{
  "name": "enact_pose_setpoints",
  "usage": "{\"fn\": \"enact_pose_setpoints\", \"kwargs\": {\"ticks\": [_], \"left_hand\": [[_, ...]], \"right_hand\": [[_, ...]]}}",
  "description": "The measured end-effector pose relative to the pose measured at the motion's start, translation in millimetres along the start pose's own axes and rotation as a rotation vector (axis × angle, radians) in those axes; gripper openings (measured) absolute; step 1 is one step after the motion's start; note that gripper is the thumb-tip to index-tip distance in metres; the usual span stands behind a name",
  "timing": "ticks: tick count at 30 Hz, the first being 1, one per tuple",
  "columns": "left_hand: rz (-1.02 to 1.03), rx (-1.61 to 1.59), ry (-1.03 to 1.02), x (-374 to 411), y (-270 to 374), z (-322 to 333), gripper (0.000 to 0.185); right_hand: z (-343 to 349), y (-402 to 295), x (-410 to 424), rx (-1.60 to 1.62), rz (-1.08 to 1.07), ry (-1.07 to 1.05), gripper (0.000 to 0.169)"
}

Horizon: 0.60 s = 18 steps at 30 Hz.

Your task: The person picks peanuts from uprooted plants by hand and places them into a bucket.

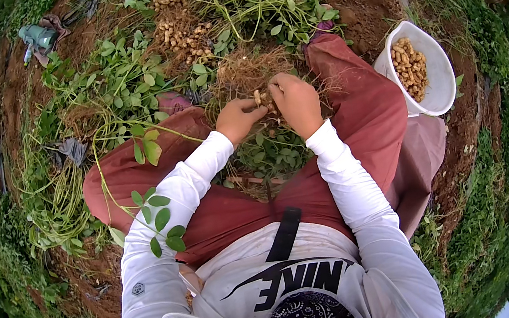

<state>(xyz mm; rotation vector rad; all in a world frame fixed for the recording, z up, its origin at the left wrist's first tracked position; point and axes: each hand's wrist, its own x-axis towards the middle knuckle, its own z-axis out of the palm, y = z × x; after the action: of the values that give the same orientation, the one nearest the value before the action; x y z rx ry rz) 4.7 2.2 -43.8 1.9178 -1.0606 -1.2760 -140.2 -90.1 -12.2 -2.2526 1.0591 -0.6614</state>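
Between my knees, my left hand (239, 120) has its thumb and fingers on a small cluster of peanut pods (259, 98) among the roots. My right hand (296, 102) meets it from the other side, its bent fingers at the same cluster; the fingertips are partly hidden. Just beyond both hands lies a tangle of fine brown peanut roots (252, 65). Leafy peanut stems (269, 154) spread below my hands, between my legs. One long stem with leaves (152, 150) arches over my left leg and forearm.
A white plastic bucket (441, 79) with picked peanuts (409, 67) stands beyond my right knee. Uprooted peanut plants with pods (182, 35) lie ahead, and more leafy plants (111, 76) to the left. A greenish bottle (39, 37) rests on bare soil at the far left.
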Motion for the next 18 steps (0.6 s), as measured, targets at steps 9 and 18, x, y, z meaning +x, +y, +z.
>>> {"fn": "enact_pose_setpoints", "kwargs": {"ticks": [9, 18], "left_hand": [[-0.016, -0.341, -0.050, -7, 1, 11, 0.030], [0.031, -0.042, 0.044, -2, -3, 8, 0.027]], "right_hand": [[11, 48, 1, 0.103, 0.115, -0.518, 0.021], [-1, 17, 1, 0.284, 0.063, -0.504, 0.028]]}}
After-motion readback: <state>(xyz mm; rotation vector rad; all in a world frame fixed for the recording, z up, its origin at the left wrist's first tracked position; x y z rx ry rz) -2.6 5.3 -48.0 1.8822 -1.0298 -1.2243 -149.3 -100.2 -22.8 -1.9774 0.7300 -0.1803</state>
